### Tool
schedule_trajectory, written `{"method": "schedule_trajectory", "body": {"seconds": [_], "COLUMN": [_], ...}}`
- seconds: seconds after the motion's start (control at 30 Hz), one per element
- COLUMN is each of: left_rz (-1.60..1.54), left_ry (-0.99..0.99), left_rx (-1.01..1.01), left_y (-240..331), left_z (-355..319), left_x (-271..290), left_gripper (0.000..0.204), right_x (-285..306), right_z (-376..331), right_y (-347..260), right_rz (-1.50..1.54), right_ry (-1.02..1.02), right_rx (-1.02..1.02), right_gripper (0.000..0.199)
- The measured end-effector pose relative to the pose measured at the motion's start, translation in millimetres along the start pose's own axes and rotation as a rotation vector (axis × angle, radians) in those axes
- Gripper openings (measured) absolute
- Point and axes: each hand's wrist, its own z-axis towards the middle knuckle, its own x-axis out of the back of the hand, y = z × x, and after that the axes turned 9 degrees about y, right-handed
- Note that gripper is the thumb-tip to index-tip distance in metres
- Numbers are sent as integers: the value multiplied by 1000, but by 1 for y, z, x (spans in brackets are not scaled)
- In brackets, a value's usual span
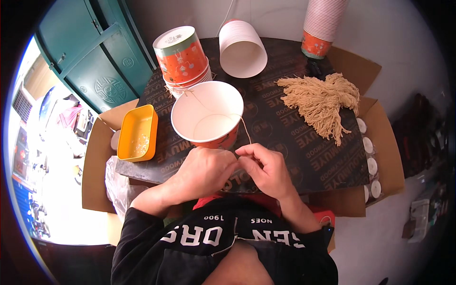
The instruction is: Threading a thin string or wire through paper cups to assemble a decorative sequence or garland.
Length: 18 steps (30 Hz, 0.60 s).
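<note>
A white-lined paper bucket [207,107] with an orange printed outside stands tilted toward me near the table's front edge. A thin tan cord [245,128] is attached at its rim, loops through the inside and comes out over the right side. The cord runs down to my right hand [267,171], whose thumb and fingers are pinched together on it. My left hand [207,167] is closed just below the bucket, its fingertips meeting those of the right. What the left fingers hold is hidden behind the hand.
A yellow tray [153,135] with small pale bits sits at left. Behind stand stacked orange buckets [182,64], a white bucket stack lying on its side [243,52] and a tall stack [323,28]. A bundle of tan cords [323,102] lies right. Open cartons [384,147] flank the table.
</note>
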Motion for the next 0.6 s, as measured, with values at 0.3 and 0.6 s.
{"method": "schedule_trajectory", "body": {"seconds": [0.3, 0.6], "left_rz": [-151, -100], "left_ry": [213, 350], "left_rx": [223, 325], "left_y": [-2, -27], "left_z": [13, 22], "left_x": [14, 28], "left_gripper": [14, 17], "right_x": [-12, -25], "right_z": [18, 22], "right_y": [11, 28], "right_rz": [-16, -206], "right_ry": [266, 436], "right_rx": [84, 312], "right_gripper": [3, 17]}}
